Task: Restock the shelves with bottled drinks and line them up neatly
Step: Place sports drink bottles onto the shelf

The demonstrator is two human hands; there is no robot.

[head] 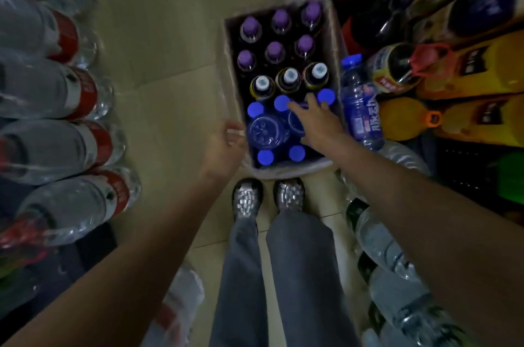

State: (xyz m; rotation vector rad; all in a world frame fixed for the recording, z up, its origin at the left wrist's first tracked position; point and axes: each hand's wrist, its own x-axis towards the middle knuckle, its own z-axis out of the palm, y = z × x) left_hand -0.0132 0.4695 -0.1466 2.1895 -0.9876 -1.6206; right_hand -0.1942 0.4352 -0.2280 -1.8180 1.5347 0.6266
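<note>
A cardboard box (230, 63) stands on the floor in front of my feet, full of upright bottles: purple-capped ones (275, 49) at the far end, white-capped ones (289, 75) in the middle, blue-capped ones (281, 103) nearest me. One blue bottle (265, 131) lies on its side on top of the near rows. My right hand (316, 122) reaches into the box with fingers spread over the blue bottles, touching them without a clear grip. My left hand (224, 145) hovers open at the box's near left edge.
Clear water bottles with red labels (82, 97) fill the shelf on the left. On the right lie a blue-capped bottle (358, 102), yellow juice bottles (465, 74) and clear bottles (382, 244) lower down. The tiled aisle floor (170, 63) runs between; my shoes (268, 196) stand at the box.
</note>
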